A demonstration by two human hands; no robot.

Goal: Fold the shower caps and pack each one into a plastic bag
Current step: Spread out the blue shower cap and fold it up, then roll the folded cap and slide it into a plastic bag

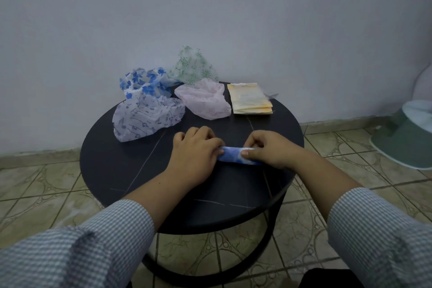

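Fingers (251, 153) around rolled blue cap (233, 155) (unbagged).

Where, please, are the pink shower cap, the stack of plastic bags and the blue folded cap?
pink shower cap (203, 98), head view, crumpled middle.
stack of plastic bags (250, 98), head view, top bag's centre.
blue folded cap (232, 154), head view, exposed middle between the hands.

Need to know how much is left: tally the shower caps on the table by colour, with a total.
Blue rolled cap, gripped by left hand and right hand: 1
Blue-flower cap: 1
Music-note cap: 1
Green cap: 1
Pink cap: 1
Total: 5
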